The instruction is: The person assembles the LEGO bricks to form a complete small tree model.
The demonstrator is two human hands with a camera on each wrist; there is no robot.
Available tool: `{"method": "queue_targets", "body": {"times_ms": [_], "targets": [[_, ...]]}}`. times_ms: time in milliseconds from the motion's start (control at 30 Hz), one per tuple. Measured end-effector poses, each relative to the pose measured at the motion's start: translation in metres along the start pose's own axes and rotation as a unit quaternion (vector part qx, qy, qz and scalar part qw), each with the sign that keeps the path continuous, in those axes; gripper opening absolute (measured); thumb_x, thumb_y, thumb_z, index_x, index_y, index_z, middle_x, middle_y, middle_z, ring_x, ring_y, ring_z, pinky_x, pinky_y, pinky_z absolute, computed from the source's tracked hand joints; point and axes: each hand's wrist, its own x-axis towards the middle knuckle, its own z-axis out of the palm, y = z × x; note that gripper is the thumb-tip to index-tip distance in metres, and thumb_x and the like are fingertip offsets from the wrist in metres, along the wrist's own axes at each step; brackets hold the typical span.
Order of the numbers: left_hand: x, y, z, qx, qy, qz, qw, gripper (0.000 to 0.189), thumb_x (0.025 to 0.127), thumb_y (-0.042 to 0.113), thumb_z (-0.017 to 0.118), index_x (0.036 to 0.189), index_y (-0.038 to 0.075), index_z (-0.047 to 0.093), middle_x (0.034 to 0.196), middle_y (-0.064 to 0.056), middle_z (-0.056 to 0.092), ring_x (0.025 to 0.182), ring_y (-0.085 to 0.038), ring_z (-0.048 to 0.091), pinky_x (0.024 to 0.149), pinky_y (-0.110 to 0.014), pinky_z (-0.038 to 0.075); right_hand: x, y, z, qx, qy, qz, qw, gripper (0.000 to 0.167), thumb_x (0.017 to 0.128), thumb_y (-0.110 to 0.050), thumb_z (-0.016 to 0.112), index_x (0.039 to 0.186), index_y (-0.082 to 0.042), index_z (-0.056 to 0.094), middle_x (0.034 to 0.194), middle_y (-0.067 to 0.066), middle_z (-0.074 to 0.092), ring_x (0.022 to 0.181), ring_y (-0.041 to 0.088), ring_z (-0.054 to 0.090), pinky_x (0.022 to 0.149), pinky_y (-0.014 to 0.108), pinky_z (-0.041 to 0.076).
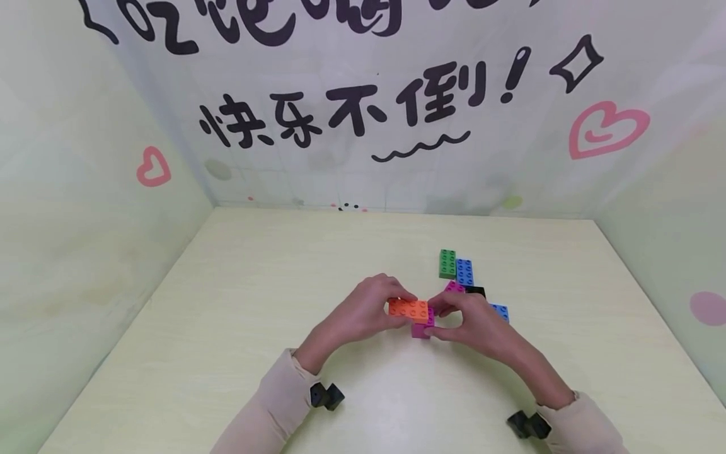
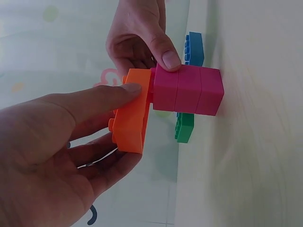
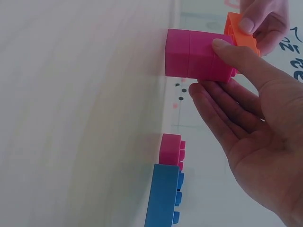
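My left hand (image 1: pixel 365 309) pinches an orange toy building brick (image 1: pixel 407 309) between thumb and fingers. The brick sits over the studded top of a stack of three magenta bricks (image 2: pixel 188 90), slightly tilted to it in the left wrist view. This stack stands upright on the table. My right hand (image 1: pixel 479 325) holds the stack near its top, the thumb (image 3: pixel 221 45) against the near side and the fingers round the far side. Some magenta studs show beside the orange brick.
Behind the hands lie a green brick (image 1: pixel 447 265), a blue brick (image 1: pixel 464 272), a magenta brick (image 1: pixel 454 287) and a black brick (image 1: pixel 475 291). Another blue brick (image 1: pixel 501 312) is partly hidden by the right hand. A printed cloth wall (image 1: pixel 340 180) borders the table's back edge.
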Motion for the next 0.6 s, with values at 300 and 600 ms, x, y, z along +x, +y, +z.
{"method": "queue_targets", "body": {"times_ms": [300,600], "targets": [[0.0,0.0013,-0.0003,0.002,-0.003,-0.006,1.0,0.038,0.08,0.017,0.083,0.117,0.013,0.073,0.104,0.004,0.066,0.096,-0.01,0.054,0.078,-0.023,0.045,0.0007,-0.0053,-0.0005,0.026,0.038,-0.045,0.9979,0.046,0.077,-0.017,0.086,0.118,-0.016,0.065,0.107,-0.012,0.064,0.096,0.014,0.064,0.08,0.041,0.055],[-0.0005,0.001,0.0006,0.007,0.005,-0.002,1.0,0.038,0.08,0.017,0.083,0.116,0.013,0.073,0.103,0.004,0.066,0.096,-0.01,0.053,0.079,-0.023,0.045,0.0014,-0.0053,0.0001,0.047,0.047,-0.061,0.9959,0.039,0.079,-0.019,0.084,0.114,-0.019,0.068,0.103,-0.014,0.066,0.093,0.007,0.064,0.079,0.042,0.055]]}}
